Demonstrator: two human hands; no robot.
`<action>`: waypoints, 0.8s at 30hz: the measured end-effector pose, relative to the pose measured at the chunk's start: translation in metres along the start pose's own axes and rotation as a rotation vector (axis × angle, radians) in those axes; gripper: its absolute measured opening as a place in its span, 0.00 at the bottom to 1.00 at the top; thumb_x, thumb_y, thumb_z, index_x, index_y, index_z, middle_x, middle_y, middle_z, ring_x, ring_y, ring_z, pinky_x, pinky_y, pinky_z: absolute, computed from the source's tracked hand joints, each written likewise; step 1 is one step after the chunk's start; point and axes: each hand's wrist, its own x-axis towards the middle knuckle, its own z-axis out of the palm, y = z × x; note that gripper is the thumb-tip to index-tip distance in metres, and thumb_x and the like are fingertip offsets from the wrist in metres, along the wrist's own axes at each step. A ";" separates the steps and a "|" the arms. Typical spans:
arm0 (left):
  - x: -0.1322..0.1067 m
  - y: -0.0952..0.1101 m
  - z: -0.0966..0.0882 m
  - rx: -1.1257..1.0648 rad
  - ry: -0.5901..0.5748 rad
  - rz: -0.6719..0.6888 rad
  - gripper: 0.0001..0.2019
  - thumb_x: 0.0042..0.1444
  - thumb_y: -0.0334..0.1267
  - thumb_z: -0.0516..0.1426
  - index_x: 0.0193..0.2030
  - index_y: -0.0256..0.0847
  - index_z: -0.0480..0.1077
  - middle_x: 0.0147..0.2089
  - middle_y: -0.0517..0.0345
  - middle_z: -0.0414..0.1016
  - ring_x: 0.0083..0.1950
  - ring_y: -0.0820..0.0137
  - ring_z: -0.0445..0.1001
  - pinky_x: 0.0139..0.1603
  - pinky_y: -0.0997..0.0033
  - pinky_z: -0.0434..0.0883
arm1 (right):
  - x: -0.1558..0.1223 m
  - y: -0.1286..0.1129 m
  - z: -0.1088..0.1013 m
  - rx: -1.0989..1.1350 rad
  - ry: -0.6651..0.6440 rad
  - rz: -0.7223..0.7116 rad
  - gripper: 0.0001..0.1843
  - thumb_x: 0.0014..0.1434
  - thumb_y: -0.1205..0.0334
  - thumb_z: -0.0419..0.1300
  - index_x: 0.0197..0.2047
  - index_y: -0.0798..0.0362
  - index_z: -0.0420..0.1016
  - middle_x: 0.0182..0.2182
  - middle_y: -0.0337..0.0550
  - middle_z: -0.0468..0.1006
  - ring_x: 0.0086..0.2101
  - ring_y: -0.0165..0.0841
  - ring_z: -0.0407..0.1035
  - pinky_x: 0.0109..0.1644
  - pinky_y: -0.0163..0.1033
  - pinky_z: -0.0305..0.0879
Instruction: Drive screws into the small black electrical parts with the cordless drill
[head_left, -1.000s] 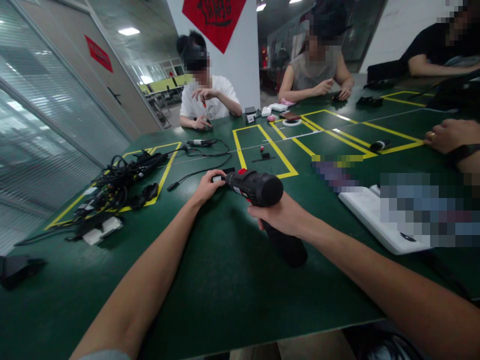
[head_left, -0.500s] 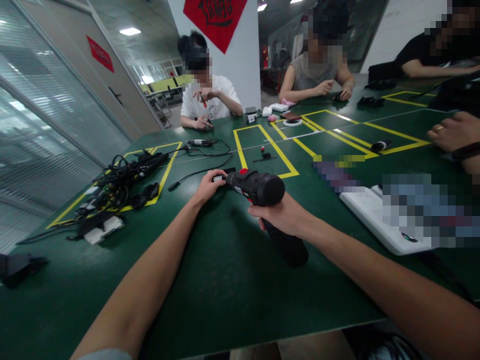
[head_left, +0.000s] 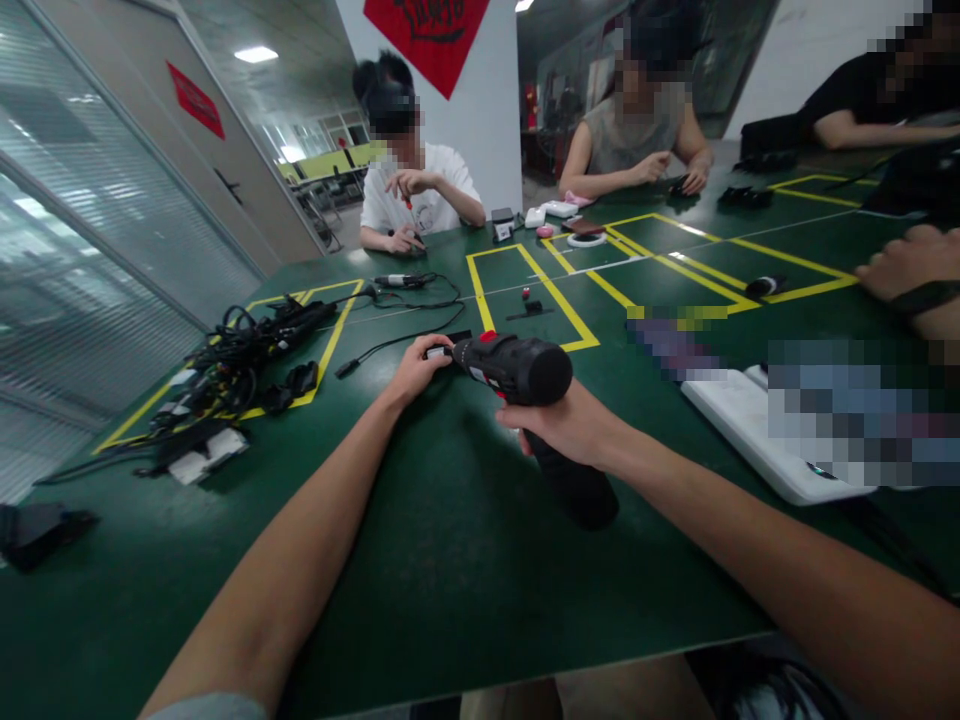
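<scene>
Green counter (head_left: 420, 600) fills the foreground; on it the left hand (head_left: 418, 370) pinches a small part (head_left: 437, 352), while the right hand (head_left: 559, 425) grips a drill (head_left: 517, 368), nose beside the part, contact unclear. Drilling or screwdriving seems underway; next calls for steady alignment.

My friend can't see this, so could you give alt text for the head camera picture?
A right hand holds a black drill, aimed at a small object that the left hand holds, over a green table. Tangled cables lie left; other people sit around.
</scene>
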 end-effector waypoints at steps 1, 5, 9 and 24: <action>0.000 0.000 0.000 -0.001 -0.001 0.001 0.16 0.47 0.39 0.58 0.44 0.44 0.75 0.50 0.57 0.74 0.53 0.60 0.69 0.57 0.60 0.66 | 0.000 -0.001 0.000 0.000 -0.001 0.003 0.04 0.50 0.64 0.60 0.25 0.54 0.70 0.18 0.41 0.72 0.21 0.32 0.68 0.27 0.37 0.63; 0.001 0.000 -0.001 -0.002 -0.003 0.009 0.15 0.47 0.39 0.58 0.44 0.44 0.75 0.50 0.58 0.74 0.54 0.59 0.69 0.59 0.59 0.65 | -0.001 -0.003 0.000 -0.009 0.001 0.012 0.05 0.50 0.64 0.60 0.24 0.54 0.70 0.18 0.41 0.72 0.21 0.32 0.68 0.27 0.37 0.63; 0.001 0.002 -0.001 -0.004 -0.012 0.027 0.15 0.47 0.38 0.58 0.44 0.44 0.75 0.50 0.57 0.75 0.56 0.60 0.68 0.61 0.60 0.64 | -0.001 -0.003 0.000 -0.024 0.006 0.005 0.04 0.50 0.65 0.60 0.25 0.53 0.69 0.17 0.40 0.72 0.20 0.32 0.68 0.26 0.37 0.62; -0.001 0.008 0.000 0.072 0.010 0.032 0.16 0.48 0.37 0.57 0.44 0.42 0.75 0.49 0.58 0.75 0.53 0.60 0.69 0.59 0.60 0.64 | -0.002 -0.005 0.001 -0.004 0.022 0.029 0.04 0.48 0.64 0.61 0.29 0.54 0.71 0.17 0.39 0.72 0.20 0.31 0.67 0.24 0.36 0.61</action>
